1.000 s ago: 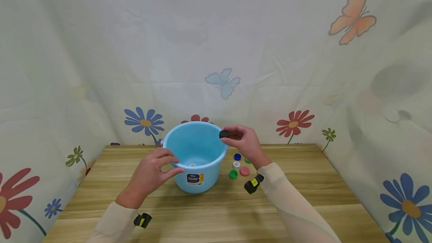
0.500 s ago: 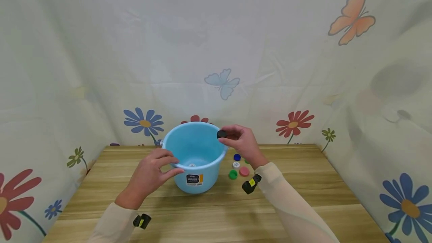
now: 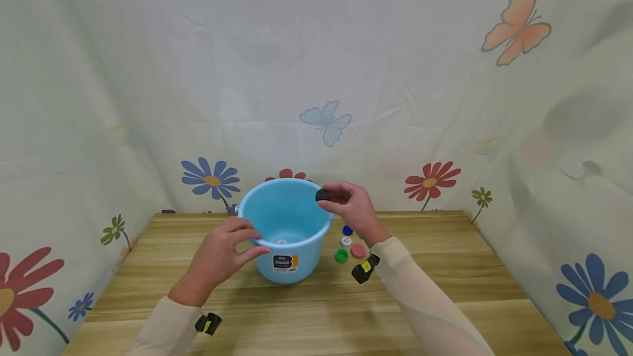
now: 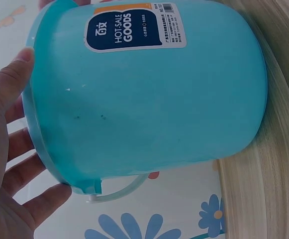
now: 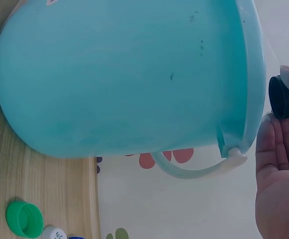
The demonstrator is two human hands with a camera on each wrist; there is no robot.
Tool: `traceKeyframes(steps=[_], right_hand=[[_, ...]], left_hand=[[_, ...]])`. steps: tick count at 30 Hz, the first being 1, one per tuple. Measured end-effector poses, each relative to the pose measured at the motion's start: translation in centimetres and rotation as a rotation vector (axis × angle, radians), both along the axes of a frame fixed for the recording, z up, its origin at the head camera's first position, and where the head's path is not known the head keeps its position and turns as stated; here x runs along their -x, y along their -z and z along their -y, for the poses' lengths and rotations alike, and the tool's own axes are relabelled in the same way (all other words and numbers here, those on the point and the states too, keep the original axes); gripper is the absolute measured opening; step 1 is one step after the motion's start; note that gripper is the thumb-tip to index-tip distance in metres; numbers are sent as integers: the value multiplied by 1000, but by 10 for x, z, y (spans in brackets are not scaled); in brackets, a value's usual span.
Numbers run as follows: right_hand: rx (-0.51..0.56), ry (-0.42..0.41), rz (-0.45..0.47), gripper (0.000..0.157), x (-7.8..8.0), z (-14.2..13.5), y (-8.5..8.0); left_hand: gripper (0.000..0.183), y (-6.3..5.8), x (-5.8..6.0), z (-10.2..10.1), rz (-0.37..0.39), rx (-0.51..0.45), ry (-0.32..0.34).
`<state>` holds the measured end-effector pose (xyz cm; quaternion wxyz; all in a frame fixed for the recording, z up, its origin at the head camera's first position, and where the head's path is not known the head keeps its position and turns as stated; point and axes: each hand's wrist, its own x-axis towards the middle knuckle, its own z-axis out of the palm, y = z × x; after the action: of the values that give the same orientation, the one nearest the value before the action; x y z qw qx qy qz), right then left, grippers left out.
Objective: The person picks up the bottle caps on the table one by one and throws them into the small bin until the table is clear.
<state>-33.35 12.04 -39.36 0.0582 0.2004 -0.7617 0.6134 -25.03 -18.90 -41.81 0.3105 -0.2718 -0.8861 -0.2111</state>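
A light blue plastic bucket (image 3: 292, 261) stands upright on the wooden table, a printed label on its front. My left hand (image 3: 220, 257) grips the near left part of its rim, thumb outside and fingertips over the edge; the left wrist view shows the thumb (image 4: 16, 74) on the rim. Between thumb and fingers my right hand (image 3: 357, 210) pinches a black bottle cap (image 3: 323, 195) just above the bucket's right rim. In the right wrist view that black cap (image 5: 283, 98) is held with its hollow side showing. A small whitish thing (image 3: 281, 242) shows at the bucket's bottom.
Right of the bucket several caps lie on the table: a blue cap (image 3: 348, 230), a white cap (image 3: 346, 241), a green cap (image 3: 342, 255) and a pink cap (image 3: 358, 251). A flower-printed curtain (image 3: 316, 59) hangs behind the table (image 3: 316, 323). The bucket's handle (image 5: 184, 173) hangs at its far side.
My right hand has shifted slightly left with the black cap, a little further over the bucket's rim. The left hand and the bucket have stayed in place.
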Motion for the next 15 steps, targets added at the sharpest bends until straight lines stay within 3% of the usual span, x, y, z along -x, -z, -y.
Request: traceKeyframes(steps=[15], right_hand=[[2,-9,-13,38,1,4,1]], left_hand=[[34,-1,0,0,-9,0,6]])
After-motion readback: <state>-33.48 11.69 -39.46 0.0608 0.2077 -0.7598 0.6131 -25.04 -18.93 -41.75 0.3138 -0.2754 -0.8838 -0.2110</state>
